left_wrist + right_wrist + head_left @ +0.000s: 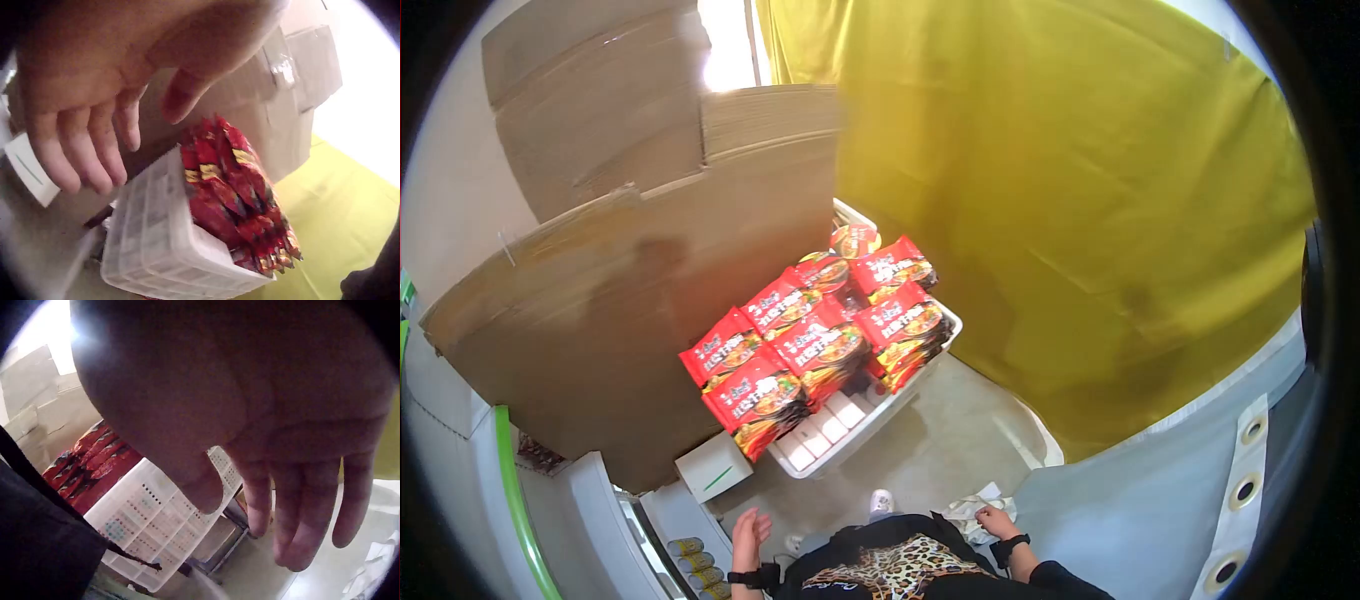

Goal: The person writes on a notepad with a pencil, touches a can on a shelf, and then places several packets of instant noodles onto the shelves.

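My left hand [751,527] hangs in front of my body with its fingers loosely bent and nothing in them. In the left wrist view the palm and relaxed fingers [105,140] show above a white perforated plastic crate [147,231]. On the other side, my right hand [997,522] is also free, its fingers [303,515] slack. Red packets of instant noodles [820,345] lie in overlapping stacks on top of the crate, ahead of both hands and apart from them. White boxes [832,425] show under the packets at the crate's near side.
Cardboard sheets [650,270] stand at the left and behind the crate. A yellow curtain [1060,220] hangs at the right, a grey sheet with eyelets [1140,510] nearer me. At lower left are white shelves [580,500] with cans [697,565] and a white box [714,467]. Crumpled white plastic [980,500] lies by my feet.
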`<control>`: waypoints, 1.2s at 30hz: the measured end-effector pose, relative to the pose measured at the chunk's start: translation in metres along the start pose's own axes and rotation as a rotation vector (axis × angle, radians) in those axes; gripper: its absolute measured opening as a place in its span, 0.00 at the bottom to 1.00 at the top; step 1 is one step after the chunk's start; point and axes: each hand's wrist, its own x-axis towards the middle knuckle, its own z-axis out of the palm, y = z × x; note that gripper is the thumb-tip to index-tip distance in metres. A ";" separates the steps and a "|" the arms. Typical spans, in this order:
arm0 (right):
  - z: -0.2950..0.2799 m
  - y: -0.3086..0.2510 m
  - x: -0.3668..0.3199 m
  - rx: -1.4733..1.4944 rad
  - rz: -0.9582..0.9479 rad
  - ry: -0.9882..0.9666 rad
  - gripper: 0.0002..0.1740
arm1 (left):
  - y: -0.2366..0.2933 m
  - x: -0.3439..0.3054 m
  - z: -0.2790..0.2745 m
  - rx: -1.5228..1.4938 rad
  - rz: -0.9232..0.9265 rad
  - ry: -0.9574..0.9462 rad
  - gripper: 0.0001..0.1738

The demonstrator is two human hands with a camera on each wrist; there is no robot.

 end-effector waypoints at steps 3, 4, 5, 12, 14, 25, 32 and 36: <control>-0.016 0.016 -0.002 0.037 0.007 0.015 0.15 | 0.027 -0.002 0.057 0.124 0.072 -0.096 0.20; -0.018 0.019 0.002 0.107 0.032 -0.006 0.16 | 0.035 -0.002 0.072 0.132 0.056 -0.111 0.18; -0.023 0.024 0.009 0.105 0.026 -0.010 0.16 | 0.040 -0.001 0.086 0.129 0.058 -0.105 0.18; -0.053 -0.025 -0.003 0.145 0.052 0.109 0.16 | 0.063 0.012 0.155 0.206 0.092 -0.293 0.16; -0.058 -0.034 -0.001 0.178 0.037 0.101 0.15 | 0.067 0.021 0.171 0.204 0.097 -0.322 0.17; -0.132 -0.110 0.045 0.415 -0.029 0.081 0.13 | 0.114 0.073 0.268 0.204 0.190 -0.471 0.16; -0.182 -0.169 0.092 0.169 -0.092 0.189 0.15 | 0.142 0.120 0.329 0.174 0.246 -0.530 0.15; -0.190 -0.186 0.113 0.096 -0.124 0.228 0.15 | 0.155 0.128 0.342 0.163 0.288 -0.580 0.15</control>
